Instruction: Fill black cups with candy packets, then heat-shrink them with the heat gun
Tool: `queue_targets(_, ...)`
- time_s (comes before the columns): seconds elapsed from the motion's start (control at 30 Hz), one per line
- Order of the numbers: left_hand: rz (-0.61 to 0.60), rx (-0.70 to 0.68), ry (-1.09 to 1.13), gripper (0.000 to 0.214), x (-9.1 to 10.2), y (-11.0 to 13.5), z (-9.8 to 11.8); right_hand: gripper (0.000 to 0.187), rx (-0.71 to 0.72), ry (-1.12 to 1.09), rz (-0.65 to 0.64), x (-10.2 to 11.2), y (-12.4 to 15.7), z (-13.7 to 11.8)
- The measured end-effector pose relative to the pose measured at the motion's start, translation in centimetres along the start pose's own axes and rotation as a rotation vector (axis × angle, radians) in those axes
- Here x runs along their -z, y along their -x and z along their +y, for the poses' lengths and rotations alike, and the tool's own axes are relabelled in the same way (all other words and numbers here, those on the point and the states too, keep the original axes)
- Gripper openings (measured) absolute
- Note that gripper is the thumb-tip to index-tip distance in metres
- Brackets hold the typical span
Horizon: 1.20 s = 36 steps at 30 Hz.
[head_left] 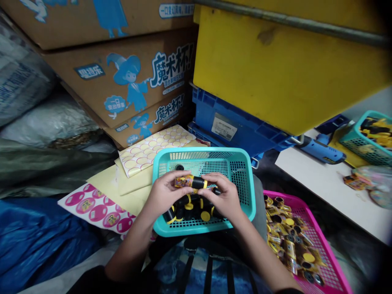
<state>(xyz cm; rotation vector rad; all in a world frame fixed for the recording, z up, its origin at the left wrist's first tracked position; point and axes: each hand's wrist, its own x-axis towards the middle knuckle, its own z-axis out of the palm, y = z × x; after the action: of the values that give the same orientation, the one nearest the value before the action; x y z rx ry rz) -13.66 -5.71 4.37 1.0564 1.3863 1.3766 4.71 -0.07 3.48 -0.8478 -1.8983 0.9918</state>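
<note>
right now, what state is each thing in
small tube: held sideways, black end right
left hand: gripping its labelled end
right hand: gripping its black end
teal basket: open, partly filled
pink basket: open, well filled
pink sticker sheet: partly covered
cardboard boxes: stacked
blue crate: below yellow crate

1. Left hand (162, 195): grips the printed, labelled end of a small cylinder (189, 182).
2. Right hand (226, 197): fingers close on the cylinder's black end, at its yellow band.
3. Turquoise basket (251, 192): located beneath the hands; contains black-and-yellow pieces (188, 207).
4. Pink basket (329, 249): located to the right; contains many labelled pieces (289, 247).
5. Sticker sheet (94, 206): printed with pink circles; lies left of the turquoise basket.
6. White surface (324, 188): located at right; a blue tool (324, 150) lies at its far edge.
7. Yellow crate (269, 73): stacked above a blue crate (203, 110), beside printed cartons (92, 92).
</note>
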Motion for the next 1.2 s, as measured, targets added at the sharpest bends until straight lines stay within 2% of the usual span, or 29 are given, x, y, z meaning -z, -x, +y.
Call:
queue_targets(0.1,0.023,-0.132,-0.145,0.031,0.1,0.1,-0.2,0.029,-0.018,-0.047,-0.003,-0.1,0.0,0.0)
queue_targets(0.17,-0.001,-0.147,-0.13,0.028,-0.1,0.1,-0.1,0.031,-0.046,-0.122,-0.029,-0.2,0.0,0.2)
queue_targets(0.23,-0.038,-0.095,-0.052,0.026,-0.4,0.1,-0.1,0.029,-0.092,-0.26,-0.075,-0.4,0.0,0.5)
queue_targets(0.3,-0.065,-0.003,0.047,0.028,-0.9,0.2,-0.1,0.031,-0.204,-0.464,-0.136,-0.8,0.1,0.7)
queue_targets(0.43,-0.083,0.133,0.191,0.031,-1.9,0.5,-0.3,0.051,-0.482,-0.859,-0.267,-2.2,0.6,0.7)
queue_targets(0.57,-0.04,0.13,0.182,0.03,-2.3,0.7,-0.6,0.057,-0.502,-0.897,-0.211,-3.5,0.9,1.0)
queue_targets(0.67,-0.049,0.083,0.104,0.03,-2.1,0.8,-0.9,0.055,-0.476,-0.846,-0.186,-3.6,1.1,1.3)
queue_targets(0.73,-0.038,-0.005,-0.002,0.029,-2.2,0.7,-1.0,0.053,-0.467,-0.78,-0.183,-3.1,1.2,1.4)
queue_targets(0.87,-0.036,-0.362,-0.261,0.027,-3.4,0.4,-0.4,0.048,-0.465,-0.652,-0.117,-1.8,1.5,0.8)
queue_targets(0.93,-0.075,-0.531,-0.312,0.028,-4.6,0.3,-0.1,0.052,-0.463,-0.636,-0.073,-1.1,2.0,0.1)
queue_targets(1.0,-0.121,-0.619,-0.335,0.03,-5.7,0.5,0.0,0.057,-0.465,-0.59,-0.067,0.2,2.9,-0.7)
queue_targets(1.07,-0.204,-0.613,-0.356,0.048,-6.1,0.7,-0.2,0.05,-0.48,-0.399,-0.032,2.6,4.4,-1.3)
queue_targets(1.1,-0.243,-0.582,-0.363,0.061,-5.9,0.8,-0.4,0.043,-0.488,-0.24,0.03,4.3,5.5,-1.5)
queue_targets(1.17,-0.255,-0.482,-0.37,0.076,-4.5,0.6,-1.0,0.039,-0.487,0.15,0.272,8.8,7.9,-1.1)
queue_targets(1.2,-0.208,-0.416,-0.374,0.069,-3.4,0.4,-1.4,0.041,-0.502,0.364,0.425,11.3,9.1,-0.6)
